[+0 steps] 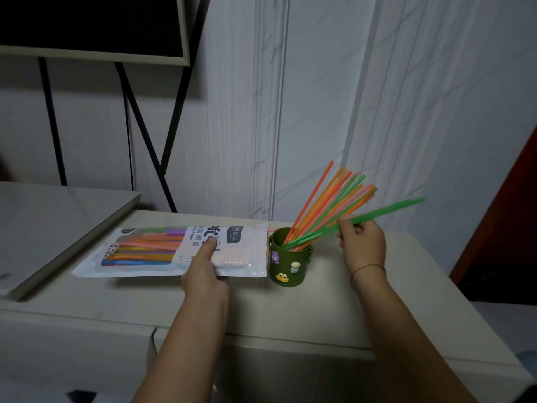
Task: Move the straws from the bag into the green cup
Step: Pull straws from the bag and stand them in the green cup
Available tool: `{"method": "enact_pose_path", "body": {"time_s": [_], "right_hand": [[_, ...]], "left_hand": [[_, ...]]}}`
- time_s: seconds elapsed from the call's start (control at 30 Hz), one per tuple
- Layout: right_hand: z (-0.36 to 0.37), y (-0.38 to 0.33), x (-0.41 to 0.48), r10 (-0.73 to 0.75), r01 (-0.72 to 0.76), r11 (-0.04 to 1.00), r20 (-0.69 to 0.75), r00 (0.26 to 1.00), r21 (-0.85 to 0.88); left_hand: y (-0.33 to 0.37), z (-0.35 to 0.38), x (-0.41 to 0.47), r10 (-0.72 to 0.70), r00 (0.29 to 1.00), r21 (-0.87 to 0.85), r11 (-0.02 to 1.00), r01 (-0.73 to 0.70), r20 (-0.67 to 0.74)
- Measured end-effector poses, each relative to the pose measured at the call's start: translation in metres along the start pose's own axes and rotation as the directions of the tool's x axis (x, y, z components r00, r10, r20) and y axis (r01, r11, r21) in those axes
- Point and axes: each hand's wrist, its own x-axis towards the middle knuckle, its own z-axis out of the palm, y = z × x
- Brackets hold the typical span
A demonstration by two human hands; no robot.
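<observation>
A white plastic bag (162, 254) of coloured straws lies flat on the pale counter, its opening towards the cup. My left hand (205, 271) grips the bag's near edge, thumb on top. Just right of the bag stands the green cup (286, 266) with small figures stuck on its side. Several orange, pink and green straws (334, 199) lean out of it to the upper right. My right hand (361, 242) pinches a green straw (389, 211) whose lower end sits in the cup's mouth.
The pale counter (319, 309) ends close to the right of the cup and at the front. A grey flat panel (58, 225) lies at the left. A dark screen on black legs (93, 24) stands behind. White wall panels rise at the back.
</observation>
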Motion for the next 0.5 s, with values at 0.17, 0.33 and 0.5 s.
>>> {"method": "enact_pose_path", "body": {"time_s": [0.17,0.33,0.5], "right_hand": [[0.020,0.008,-0.007,0.013,0.007,0.992,0.158,0.987,-0.128],[0.031,0.015,-0.008,0.088,-0.069,0.993,0.198,0.976,-0.099],[0.031,0.018,-0.009,0.210,-0.227,0.971,0.184,0.960,0.076]], "left_hand": [[-0.002,0.001,-0.004,-0.007,1.000,0.034,0.999,0.006,0.009],[-0.004,0.001,-0.006,0.002,1.000,0.036,0.999,-0.003,0.021],[-0.005,0.001,-0.006,-0.012,0.999,0.021,1.000,0.011,0.034]]}}
